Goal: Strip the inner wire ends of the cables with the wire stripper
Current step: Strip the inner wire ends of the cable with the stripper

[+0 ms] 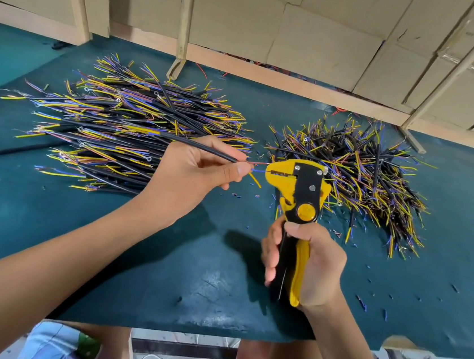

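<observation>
My left hand (pixel 198 172) pinches a black cable (pixel 204 147) near its end, above the green table. Thin coloured inner wires (pixel 258 167) stick out of the cable: a red and a blue one reach into the jaws of the wire stripper, a yellow one bends down and away. My right hand (pixel 308 264) grips the handles of the yellow and black wire stripper (pixel 299 189), which stands upright with its head level with the cable end.
A large pile of black cables (pixel 129 125) lies at the left behind my left hand, a smaller tangled pile (pixel 363 173) at the right. Small insulation scraps (pixel 360 302) dot the green mat (pixel 191 262). Cardboard boxes (pixel 305 33) and wooden slats stand behind. The table's front edge is close.
</observation>
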Available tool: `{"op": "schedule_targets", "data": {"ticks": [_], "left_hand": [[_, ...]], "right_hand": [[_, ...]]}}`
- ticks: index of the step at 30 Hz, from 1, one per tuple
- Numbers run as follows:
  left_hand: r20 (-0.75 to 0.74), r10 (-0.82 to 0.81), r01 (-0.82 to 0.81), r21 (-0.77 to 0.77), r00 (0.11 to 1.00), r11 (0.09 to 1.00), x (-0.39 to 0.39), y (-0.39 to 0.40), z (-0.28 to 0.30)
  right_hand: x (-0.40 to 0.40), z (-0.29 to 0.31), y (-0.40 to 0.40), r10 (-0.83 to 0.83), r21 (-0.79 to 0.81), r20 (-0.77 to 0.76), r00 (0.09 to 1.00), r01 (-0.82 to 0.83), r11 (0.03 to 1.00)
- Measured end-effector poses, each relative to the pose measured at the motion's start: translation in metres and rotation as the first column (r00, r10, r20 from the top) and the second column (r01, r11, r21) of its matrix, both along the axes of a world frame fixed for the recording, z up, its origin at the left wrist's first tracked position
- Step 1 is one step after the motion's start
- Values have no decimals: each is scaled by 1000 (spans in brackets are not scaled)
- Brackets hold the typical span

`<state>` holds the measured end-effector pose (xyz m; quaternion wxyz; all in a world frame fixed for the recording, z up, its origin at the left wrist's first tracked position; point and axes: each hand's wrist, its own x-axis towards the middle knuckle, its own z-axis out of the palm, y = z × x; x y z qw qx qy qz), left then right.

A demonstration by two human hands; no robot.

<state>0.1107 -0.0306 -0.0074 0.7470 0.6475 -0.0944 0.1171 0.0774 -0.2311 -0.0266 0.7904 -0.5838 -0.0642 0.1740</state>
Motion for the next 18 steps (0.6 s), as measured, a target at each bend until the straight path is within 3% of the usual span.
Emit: {"op": "schedule_targets", "data": {"ticks": [4,7,10,13,15,18], "left_hand": [[8,95,-95,-18,995,995,2,0,0],[-15,180,-180,-38,984,983,5,6,3],[34,245,-246,231,969,941,26,6,23],[258,134,-276,662,957,697,57,-8,64],[401,-66,-323,815,914,480,83,-30,92],[379,-270,-379,924,885,56,122,-73,119]], "right_hand": [[0,-2,2,64,45,33,997,-66,997],[1,0,5,17,58,11,1000,-17,998],[3,2,8,-61,100,-23,998,63,993],[4,1,9,-77,99,-19,997,78,992],[3,0,9,-62,86,-4,998,62,994],[2,1,8,-47,77,4,999,46,996]]}}
